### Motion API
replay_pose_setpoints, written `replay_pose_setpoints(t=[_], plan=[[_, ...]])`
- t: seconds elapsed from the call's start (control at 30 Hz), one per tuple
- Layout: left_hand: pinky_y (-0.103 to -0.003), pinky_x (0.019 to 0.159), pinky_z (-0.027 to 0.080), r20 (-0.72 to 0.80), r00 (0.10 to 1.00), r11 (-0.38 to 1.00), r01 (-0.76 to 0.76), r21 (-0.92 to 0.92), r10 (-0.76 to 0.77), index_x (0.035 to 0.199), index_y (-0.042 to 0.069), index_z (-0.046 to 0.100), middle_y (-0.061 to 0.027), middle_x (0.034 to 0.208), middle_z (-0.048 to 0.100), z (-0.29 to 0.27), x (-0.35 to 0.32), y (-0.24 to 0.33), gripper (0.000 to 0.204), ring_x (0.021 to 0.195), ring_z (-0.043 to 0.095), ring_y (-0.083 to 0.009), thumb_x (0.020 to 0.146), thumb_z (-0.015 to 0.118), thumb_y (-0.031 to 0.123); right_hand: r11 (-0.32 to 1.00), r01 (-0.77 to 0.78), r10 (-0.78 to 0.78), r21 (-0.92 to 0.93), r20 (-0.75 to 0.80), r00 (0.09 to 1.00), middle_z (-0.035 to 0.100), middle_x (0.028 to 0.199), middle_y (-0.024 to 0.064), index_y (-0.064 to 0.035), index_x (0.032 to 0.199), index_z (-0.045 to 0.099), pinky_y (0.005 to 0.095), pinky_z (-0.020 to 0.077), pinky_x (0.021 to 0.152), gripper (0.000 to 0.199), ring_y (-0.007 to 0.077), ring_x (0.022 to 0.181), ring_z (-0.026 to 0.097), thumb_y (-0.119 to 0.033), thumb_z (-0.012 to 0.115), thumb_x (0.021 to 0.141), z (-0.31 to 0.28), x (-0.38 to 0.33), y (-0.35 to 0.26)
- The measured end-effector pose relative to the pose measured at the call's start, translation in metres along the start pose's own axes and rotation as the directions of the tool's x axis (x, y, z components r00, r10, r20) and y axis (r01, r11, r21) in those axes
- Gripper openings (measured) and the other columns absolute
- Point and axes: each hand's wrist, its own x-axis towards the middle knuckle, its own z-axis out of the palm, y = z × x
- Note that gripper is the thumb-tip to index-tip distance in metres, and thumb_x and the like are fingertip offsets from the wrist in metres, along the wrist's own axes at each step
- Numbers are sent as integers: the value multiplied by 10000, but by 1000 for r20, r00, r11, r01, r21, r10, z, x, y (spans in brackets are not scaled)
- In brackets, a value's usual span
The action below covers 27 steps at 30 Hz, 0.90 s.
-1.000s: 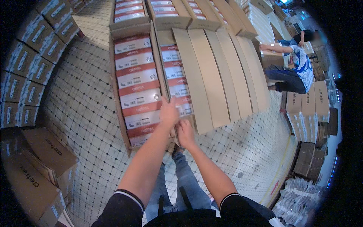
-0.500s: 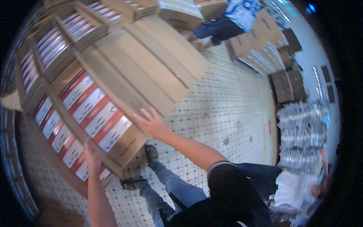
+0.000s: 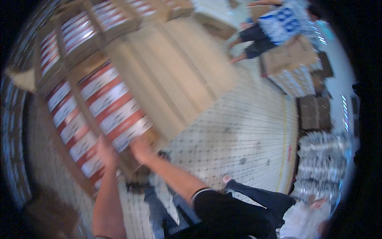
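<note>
An open cardboard carton (image 3: 161, 139) in front of me holds a row of red-and-white boxes (image 3: 113, 99). At its near end is my right hand (image 3: 141, 150), over the last box; blur hides how its fingers lie. My left hand (image 3: 106, 153) rests at the cardboard edge between this carton and the neighbouring row of red-and-white boxes (image 3: 73, 127). Its fingers are smeared too, and I cannot make out a grip. To the right of the carton, long flat cardboard flaps (image 3: 171, 71) stretch out.
More filled cartons (image 3: 113, 16) line the far left. A person (image 3: 274, 28) stands at the far right beside a stack of cartons (image 3: 292, 67). Plastic-wrapped stacks (image 3: 322, 159) stand at the right. Another person (image 3: 258, 195) is at lower right on the tiled floor (image 3: 215, 139).
My right hand has moved left, from the flap side to the carton's near end, and its spread fingers have drawn in. The whole view has shifted; the person at lower right has shifted leftward.
</note>
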Motion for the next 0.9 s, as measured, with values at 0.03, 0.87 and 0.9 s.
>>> replay_pose_setpoints(t=[0.03,0.87,0.9], plan=[[-446,850,485,45,996,997,-74,-38,75,1182,-22,590,-235,1018,641,-2,3,-5,323,963,619,-394,928,427,93,987,92,-113,-130,-161,981,640,952,207,-19,860,675,502,444,884,202,352,966,589,-171,549,817,-9,-3,-2],[-506,772,520,11,979,961,195,197,-201,1242,209,557,-219,1048,601,-11,-3,18,348,901,635,-422,906,503,141,887,-380,422,263,-124,898,635,1073,259,-5,1125,587,502,484,820,423,420,1002,612,-386,513,957,-99,13,59],[-505,775,520,18,977,958,202,204,-210,1243,209,556,-217,1051,601,-11,-2,19,350,906,634,-422,904,505,139,911,-324,369,255,-155,916,646,1043,261,-6,1149,587,507,486,819,457,424,981,621,-411,507,955,-97,12,65]])
